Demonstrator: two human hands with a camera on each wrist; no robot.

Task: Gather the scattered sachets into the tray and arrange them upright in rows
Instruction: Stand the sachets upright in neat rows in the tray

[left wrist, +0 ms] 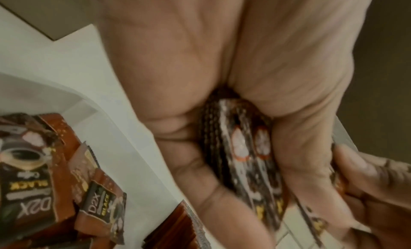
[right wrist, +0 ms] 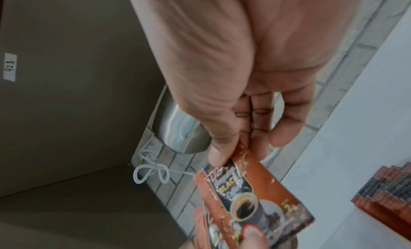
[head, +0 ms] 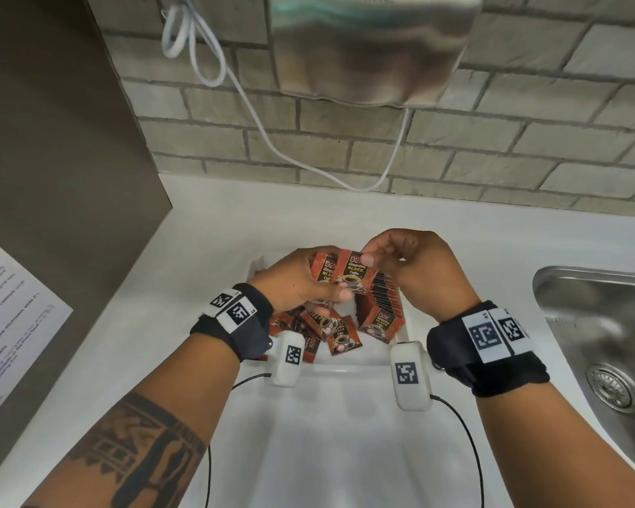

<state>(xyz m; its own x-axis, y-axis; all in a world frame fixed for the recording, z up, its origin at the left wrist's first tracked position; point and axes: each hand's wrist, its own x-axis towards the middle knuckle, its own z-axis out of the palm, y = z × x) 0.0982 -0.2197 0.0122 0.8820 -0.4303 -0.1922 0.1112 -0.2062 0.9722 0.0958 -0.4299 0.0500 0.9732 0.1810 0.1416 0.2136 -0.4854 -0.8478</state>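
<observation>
Brown-orange coffee sachets are the task's objects. My left hand (head: 299, 284) grips a small bundle of sachets (left wrist: 242, 152) above the white tray (head: 345, 369). My right hand (head: 411, 265) pinches the top corner of the front sachet (head: 354, 271) of that bundle between thumb and fingers; the same sachet (right wrist: 251, 196) fills the lower right wrist view. An upright row of sachets (head: 380, 309) stands along the tray's right side. Several loose sachets (head: 330, 330) lie jumbled in the tray below my left hand. The tray's far part is hidden by both hands.
A steel sink (head: 602, 342) lies at the right of the white counter. A metal hand dryer (head: 371, 45) hangs on the brick wall, with a white cable (head: 253, 104) looping down. A printed sheet (head: 12, 317) lies at the left beside a brown panel (head: 52, 141).
</observation>
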